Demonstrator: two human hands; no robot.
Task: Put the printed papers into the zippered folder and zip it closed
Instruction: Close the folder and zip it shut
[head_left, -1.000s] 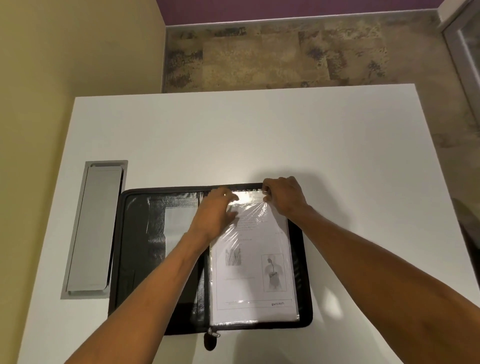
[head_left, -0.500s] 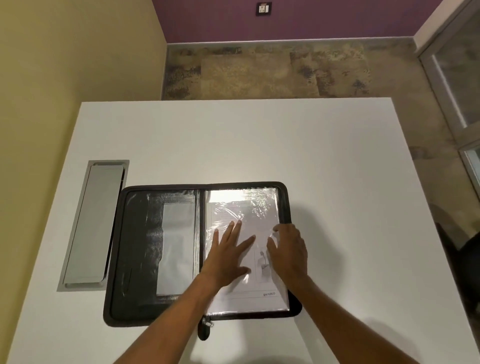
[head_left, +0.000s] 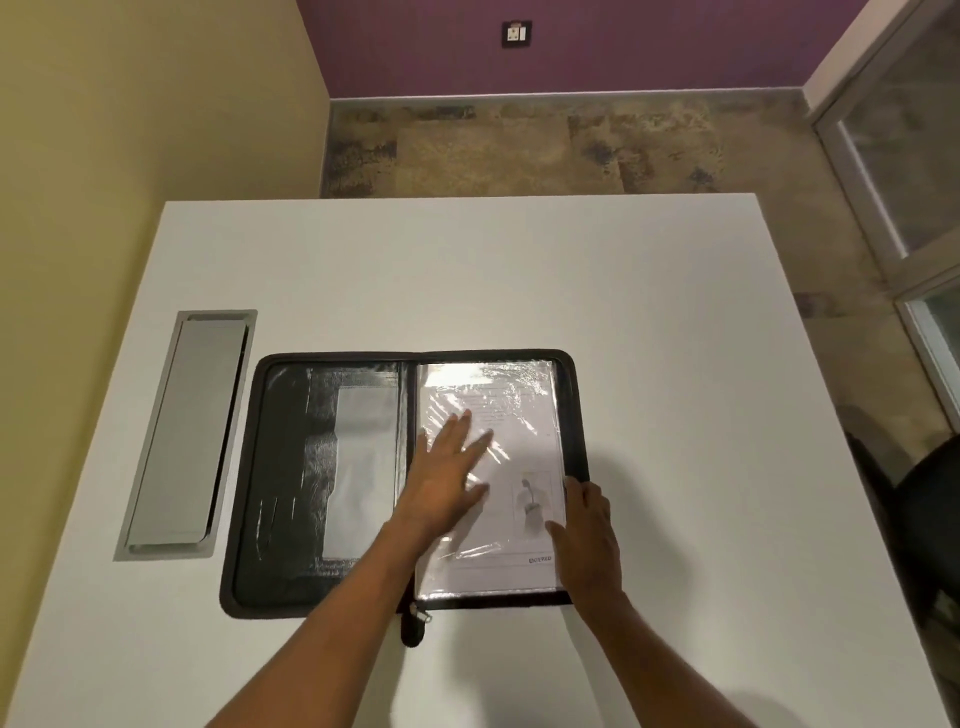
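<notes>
A black zippered folder (head_left: 270, 467) lies open and flat on the white table (head_left: 519, 270). Its right half holds the printed papers (head_left: 519, 410) under a shiny clear plastic sleeve. My left hand (head_left: 449, 475) lies flat with fingers spread on the sleeve, near the spine. My right hand (head_left: 589, 535) rests on the folder's right edge near the lower corner, thumb on the sleeve, fingers over the border. The zipper pull (head_left: 418, 618) hangs off the near edge at the spine. The left half shows dark pockets and a pale insert (head_left: 363, 467).
A grey metal cable hatch (head_left: 182, 436) is set into the table left of the folder. A dark chair (head_left: 924, 519) stands off the table's right side. Beyond the far edge is patterned floor, a purple wall and a glass door at right.
Both hands came down from the folder's top edge toward me. The left now lies flat on the sleeve; the right slid out to the folder's right edge. The camera tilted up.
</notes>
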